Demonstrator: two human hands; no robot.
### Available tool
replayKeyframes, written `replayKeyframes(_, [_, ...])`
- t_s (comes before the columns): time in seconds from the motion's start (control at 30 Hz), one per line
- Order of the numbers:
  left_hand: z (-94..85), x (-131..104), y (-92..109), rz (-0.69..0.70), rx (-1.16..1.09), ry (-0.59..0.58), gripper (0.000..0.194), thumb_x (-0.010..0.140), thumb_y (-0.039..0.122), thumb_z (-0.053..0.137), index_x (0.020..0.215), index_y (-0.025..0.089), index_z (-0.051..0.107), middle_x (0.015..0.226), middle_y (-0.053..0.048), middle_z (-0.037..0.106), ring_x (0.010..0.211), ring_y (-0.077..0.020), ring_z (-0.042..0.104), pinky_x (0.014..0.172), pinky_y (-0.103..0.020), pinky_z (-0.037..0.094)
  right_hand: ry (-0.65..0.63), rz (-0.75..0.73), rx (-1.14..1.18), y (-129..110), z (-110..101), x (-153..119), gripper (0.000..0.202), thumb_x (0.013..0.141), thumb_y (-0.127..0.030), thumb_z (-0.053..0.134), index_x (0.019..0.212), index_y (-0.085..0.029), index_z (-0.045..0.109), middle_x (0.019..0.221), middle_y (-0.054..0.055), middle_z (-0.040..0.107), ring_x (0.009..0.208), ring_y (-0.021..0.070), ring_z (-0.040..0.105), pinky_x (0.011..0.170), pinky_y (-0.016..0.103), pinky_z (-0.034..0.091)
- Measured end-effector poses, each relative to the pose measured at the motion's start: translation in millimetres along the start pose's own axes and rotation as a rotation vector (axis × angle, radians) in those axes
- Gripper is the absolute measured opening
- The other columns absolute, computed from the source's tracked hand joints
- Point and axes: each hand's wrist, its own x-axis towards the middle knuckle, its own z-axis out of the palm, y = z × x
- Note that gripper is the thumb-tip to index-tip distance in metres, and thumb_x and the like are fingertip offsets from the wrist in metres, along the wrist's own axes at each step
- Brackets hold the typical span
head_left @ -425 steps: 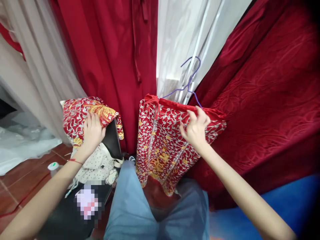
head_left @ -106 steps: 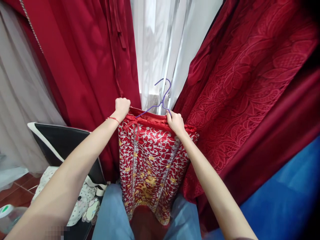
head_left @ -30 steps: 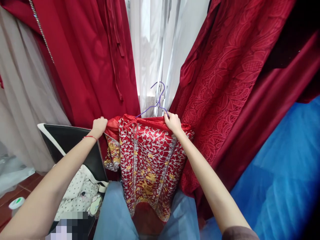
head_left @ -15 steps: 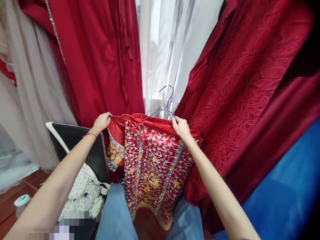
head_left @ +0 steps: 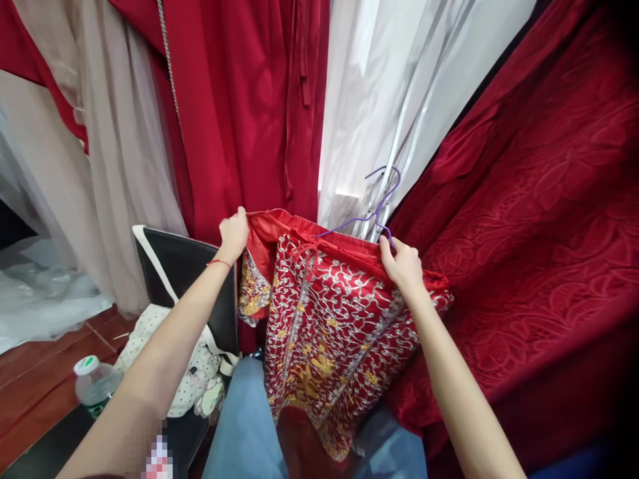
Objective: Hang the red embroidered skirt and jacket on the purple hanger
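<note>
A red skirt (head_left: pixel 339 319) with silver and gold embroidery hangs between my two hands, above my knees. My left hand (head_left: pixel 233 234) pinches the left end of its red waistband, where the satin lining shows. Farther right, my right hand (head_left: pixel 402 263) grips the waistband together with the shoulder of a purple wire hanger (head_left: pixel 377 211). The hanger's hook points up, and its lower part is hidden inside the skirt. Red ties form a bow near the left of the waistband.
Red gowns (head_left: pixel 249 133) and a white garment (head_left: pixel 364 113) hang ahead, with a lace red gown (head_left: pixel 539 219) at right. At left are a black chair (head_left: pixel 200 266), a dotted bag (head_left: pixel 187 389), a bottle (head_left: pixel 96 382) and beige tulle (head_left: pixel 120 166).
The view has shifted, so hands, skirt and hanger appear farther right. The bottle shows more fully. The skirt slopes slightly more down to the right, and both hands keep their hold.
</note>
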Motion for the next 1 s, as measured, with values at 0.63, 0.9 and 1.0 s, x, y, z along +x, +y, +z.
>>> replayKeyframes(0.63, [-31.9, -65, 57, 0.364, -0.471, 0.089, 0.029, 0.102, 0.034, 0.039, 0.099, 0.018, 0.064, 0.077, -0.007, 0.068, 0.072, -0.0223, 0.063, 0.070, -0.030, 0.044, 0.006, 0.052, -0.045, 2, 3, 0, 0.048, 0.100, -0.052, 0.037, 0.097, -0.019, 0.072, 0.080, 0.012, 0.071, 0.075, 0.0252, 0.063, 0.067, 0.030, 0.035])
replayKeyframes(0.9, [-50.6, -47, 90, 0.340, -0.732, 0.242, 0.031, 0.103, 0.033, 0.039, 0.083, 0.019, 0.057, 0.083, -0.005, 0.062, 0.078, -0.0186, 0.059, 0.073, -0.030, 0.045, -0.001, 0.055, -0.044, 0, -1, -2, 0.047, 0.101, -0.051, 0.037, 0.100, -0.020, 0.072, 0.085, 0.012, 0.072, 0.078, 0.0259, 0.064, 0.067, 0.030, 0.035])
replayKeyframes(1.0, [-70.4, -45, 113, 0.468, -0.770, 0.388, 0.029, 0.104, 0.031, 0.036, 0.092, 0.019, 0.060, 0.093, -0.007, 0.064, 0.090, -0.0199, 0.059, 0.082, -0.033, 0.047, 0.005, 0.049, -0.015, 4, -3, -1, 0.046, 0.101, -0.048, 0.036, 0.097, -0.020, 0.072, 0.084, 0.012, 0.072, 0.077, 0.0247, 0.063, 0.066, 0.030, 0.033])
